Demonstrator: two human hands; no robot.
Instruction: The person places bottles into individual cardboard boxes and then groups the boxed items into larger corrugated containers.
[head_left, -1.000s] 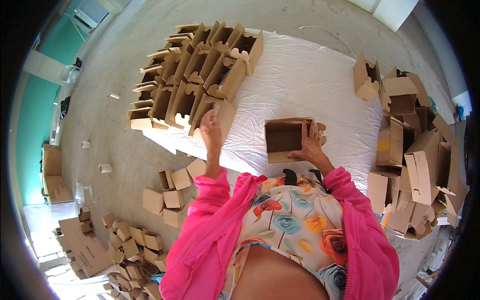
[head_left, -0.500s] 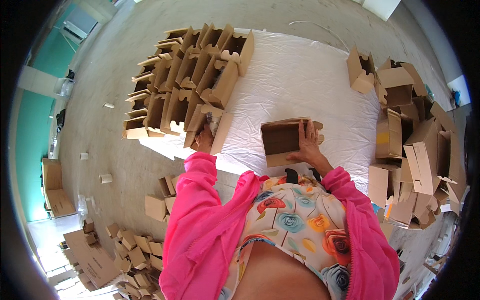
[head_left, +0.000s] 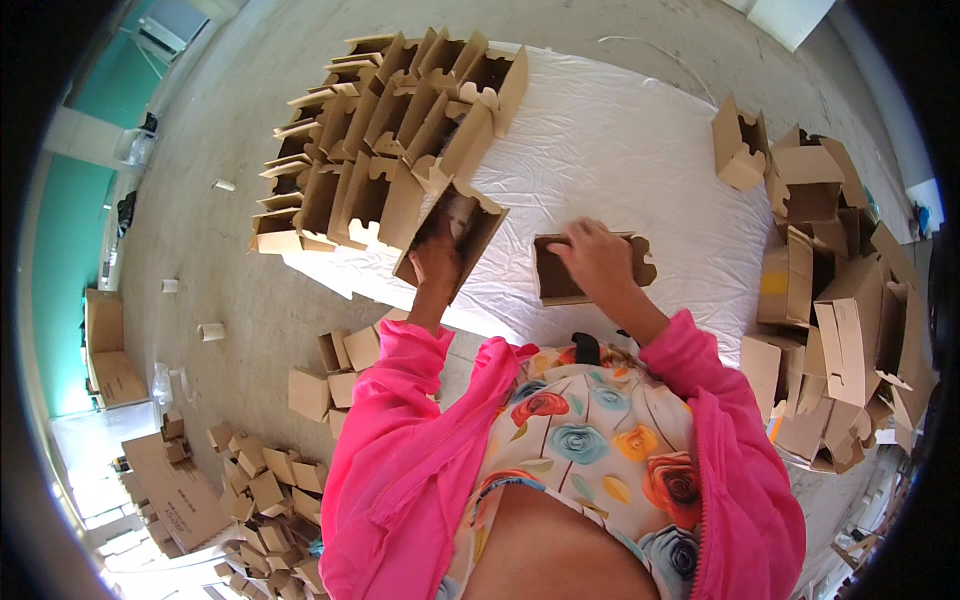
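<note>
My left hand (head_left: 437, 262) reaches into a tilted, open-topped cardboard box (head_left: 483, 252) at the near right corner of a block of boxes. Its fingers curl inside the box beside a whitish, partly clear object (head_left: 458, 212), whose kind I cannot make out. To the right, a second open cardboard box (head_left: 562, 288) lies on the white sheet (head_left: 620, 130). My right hand (head_left: 597, 255) bends over its far rim, thumb toward the inside and fingers at the far wall, slightly blurred. The inside that shows is dark brown and bare.
Rows of open cardboard boxes (head_left: 385, 125) stand close together on the sheet's left side. A loose heap of boxes (head_left: 850, 330) is at the right, with one upright box (head_left: 740, 150) at its far end. Smaller boxes (head_left: 265, 490) lie piled on the floor at lower left.
The left box has shifted right and tilted with my left hand in it. My right hand has moved left from the second box's right end to its far rim.
</note>
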